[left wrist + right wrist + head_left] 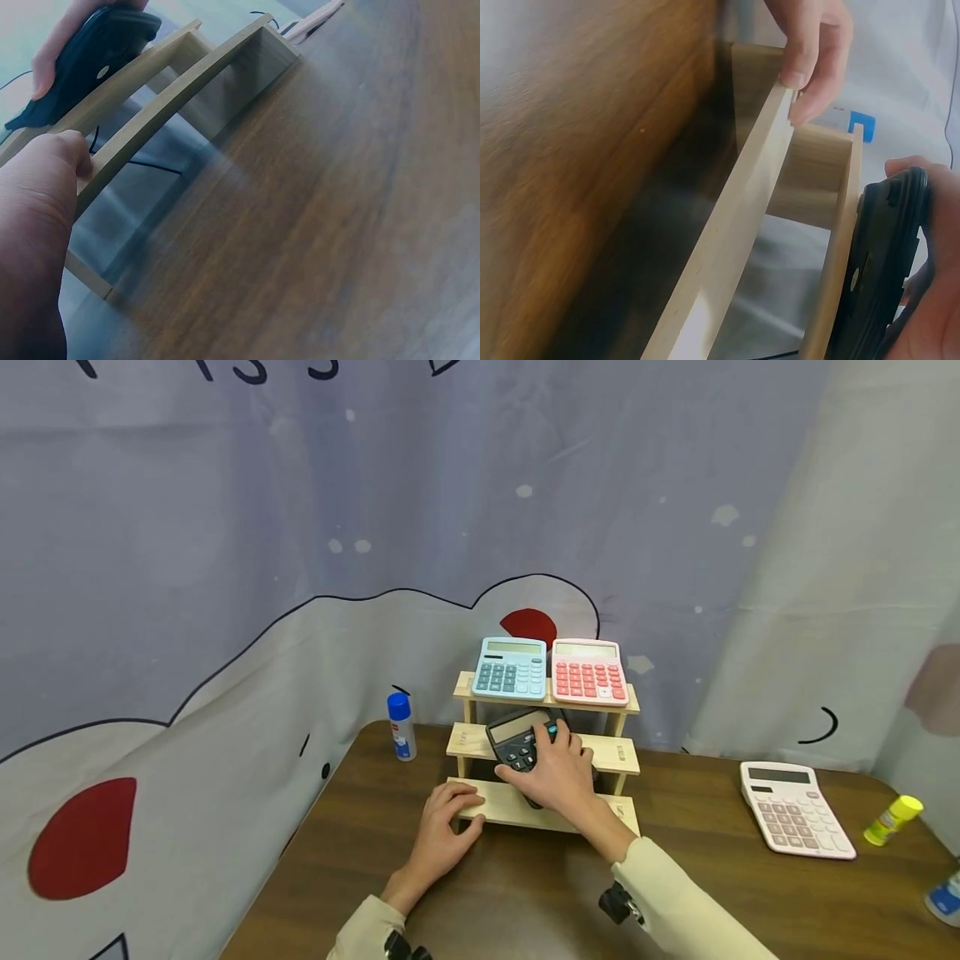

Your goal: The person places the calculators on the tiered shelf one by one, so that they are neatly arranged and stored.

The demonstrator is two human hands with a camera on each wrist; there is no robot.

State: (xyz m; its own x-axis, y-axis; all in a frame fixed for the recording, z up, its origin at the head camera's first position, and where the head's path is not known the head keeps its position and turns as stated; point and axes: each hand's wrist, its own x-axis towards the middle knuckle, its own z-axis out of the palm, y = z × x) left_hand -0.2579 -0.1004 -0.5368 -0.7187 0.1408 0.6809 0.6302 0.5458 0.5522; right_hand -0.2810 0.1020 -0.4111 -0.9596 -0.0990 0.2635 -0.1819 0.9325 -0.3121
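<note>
A three-step wooden display rack point(513, 806) stands on the table. My left hand point(442, 827) pinches the left end of its lowest step, thumb at the front edge and fingers on top. My right hand point(561, 768) grips a black calculator point(517, 739) from above, tilted and overlapping the middle step in the head view. In the right wrist view the black calculator point(874, 262) is edge-on, right beside a step of the rack. On the top step a blue calculator point(512, 668) and a pink calculator point(588, 672) lean side by side.
A white calculator point(798, 810) lies on the table to the right, near a yellow glue stick point(892, 820). A blue-capped bottle point(402, 727) stands left of the rack. Another blue-and-white container point(947, 897) is cut off at the right edge. A printed curtain point(420, 485) hangs behind the table.
</note>
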